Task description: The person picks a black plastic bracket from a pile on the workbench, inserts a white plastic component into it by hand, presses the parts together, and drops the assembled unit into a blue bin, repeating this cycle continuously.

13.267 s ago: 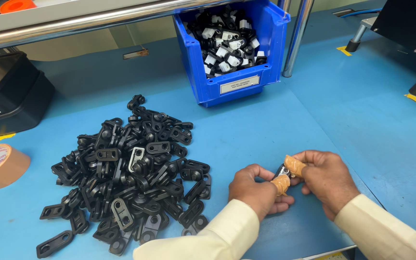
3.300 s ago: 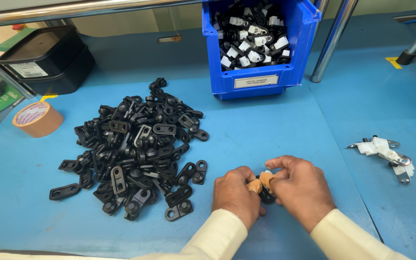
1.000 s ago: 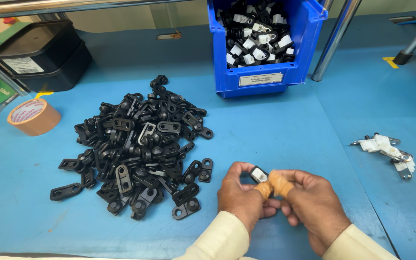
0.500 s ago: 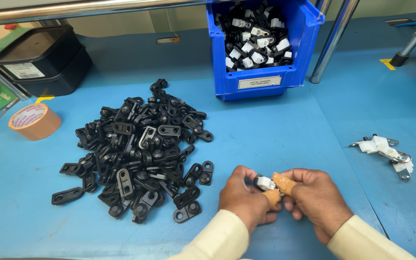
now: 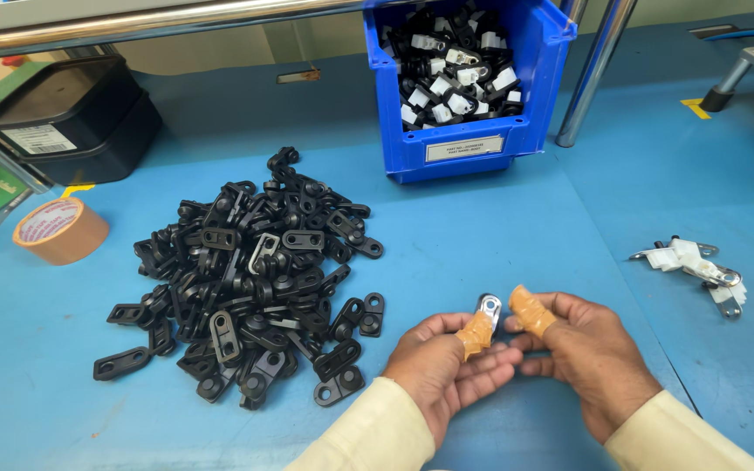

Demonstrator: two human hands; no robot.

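Now the small metal clip [image 5: 488,307] is held higher between the taped thumbs than half a second ago, pinched by the left hand [image 5: 443,366] with the right hand [image 5: 588,353] touching it, both hands together above the blue table [image 5: 499,218]. Just left of them a pile of black plastic brackets [image 5: 255,270] is heaped. Behind stands a blue bin [image 5: 473,144]; a tape roll [image 5: 60,231] and white-tipped clips [image 5: 695,266] lie well apart.

Single head-worn view, steeply down and close over the blue bench [image 5: 499,235], seemingly slightly forward-tilted.
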